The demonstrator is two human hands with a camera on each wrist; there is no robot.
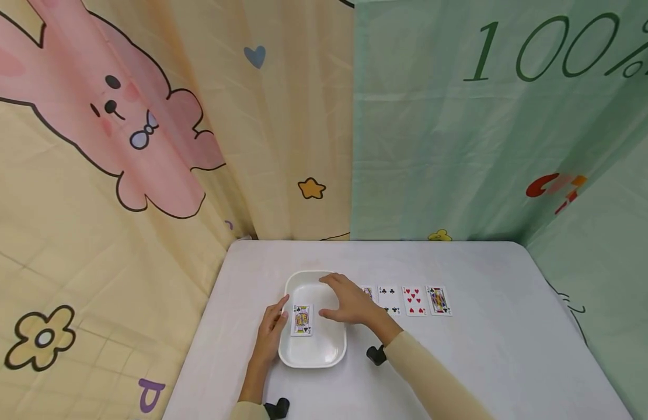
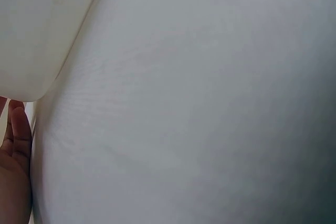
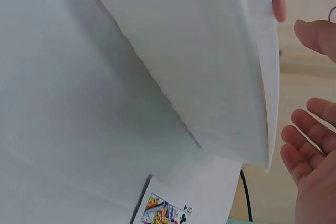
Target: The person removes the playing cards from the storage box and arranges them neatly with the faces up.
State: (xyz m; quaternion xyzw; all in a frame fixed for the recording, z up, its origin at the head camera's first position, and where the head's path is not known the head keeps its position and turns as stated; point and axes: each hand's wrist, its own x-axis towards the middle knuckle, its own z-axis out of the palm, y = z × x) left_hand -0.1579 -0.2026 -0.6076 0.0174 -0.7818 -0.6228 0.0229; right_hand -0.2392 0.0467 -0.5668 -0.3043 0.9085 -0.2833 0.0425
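A white tray (image 1: 313,354) with raised sides lies on the table, one face playing card of clubs (image 1: 302,321) face up inside it. At its left rim is my left hand (image 1: 269,332), fingers fairly straight and fingertips right at the edge. My right hand (image 1: 350,300) hovers over the tray's right side, thumb and fingers spread with nothing between them. Behind that hand a face card (image 1: 367,291) is partly hidden. Right of it lie a clubs number card (image 1: 389,298), a hearts number card (image 1: 414,301) and another face card (image 1: 439,300).
The white-covered table (image 1: 492,350) reaches back to hanging cloth curtains (image 1: 303,116), printed with a rabbit and flowers. Black wrist-worn devices (image 1: 376,355) sit at both wrists. A dark cord (image 3: 245,195) hangs beyond the table edge in the right wrist view.
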